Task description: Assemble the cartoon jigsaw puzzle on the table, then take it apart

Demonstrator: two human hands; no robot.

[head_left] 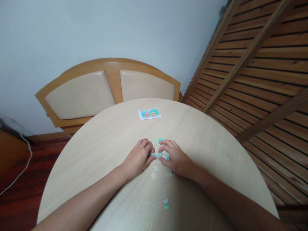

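Both hands rest on the round table (115,144), facing each other around loose jigsaw puzzle pieces. My left hand (139,157) curves its fingers beside several turquoise pieces (153,155), thumb apart from the fingers. Opposite it, my right hand (175,157) arches over a small heap of puzzle pieces (165,154), with gaps between its fingers. A turquoise piece (160,140) lies by its fingertips. Pale pieces (154,175), apparently face down, lie nearer me, between the wrists. Parts of the heap are hidden under the right hand.
Beyond the hands lies a picture card (149,114) with cartoon figures on turquoise. Two puzzle pieces (166,203) sit apart, close to me. A padded wooden headboard (113,86) stands behind the table, and a slatted wooden panel (260,73) leans on the right.
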